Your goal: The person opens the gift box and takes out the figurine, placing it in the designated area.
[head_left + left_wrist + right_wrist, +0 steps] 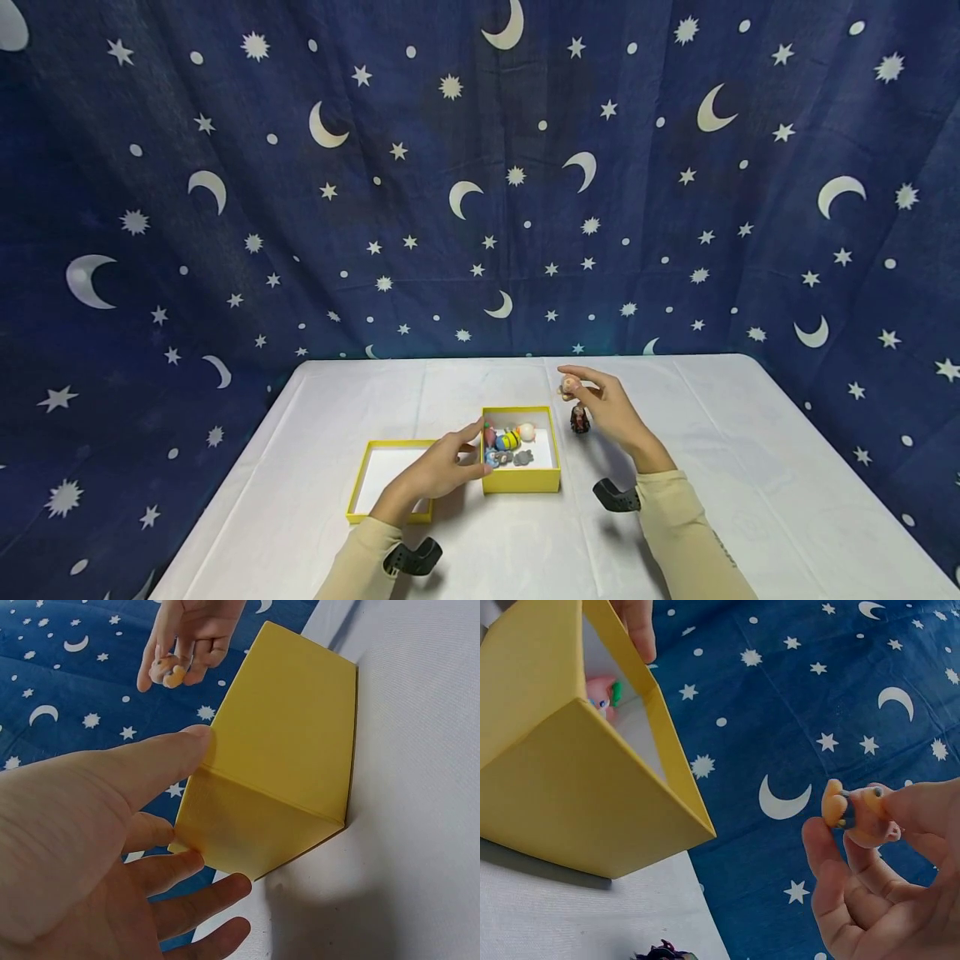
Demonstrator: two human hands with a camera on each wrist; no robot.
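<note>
In the head view a yellow box point(521, 481) stands uncovered on the table. Inside lie several small figurines, among them a yellow-and-blue one point(509, 440), a pinkish one point(602, 696) and a grey one point(523, 457). My left hand point(441, 465) holds the box at its left side, thumb by the front corner and other fingers along the left wall. Right of the box and raised above the table, my right hand point(611, 412) pinches a small peach-coloured figurine point(864, 814) between thumb and fingers. Below that hand, a dark figurine point(580, 419) stands on the table.
A yellow-rimmed lid point(360, 479) with a white inside lies left of the box, partly covered by my left forearm. The white table point(720, 433) ends at a dark blue curtain point(420, 150) printed with moons and stars.
</note>
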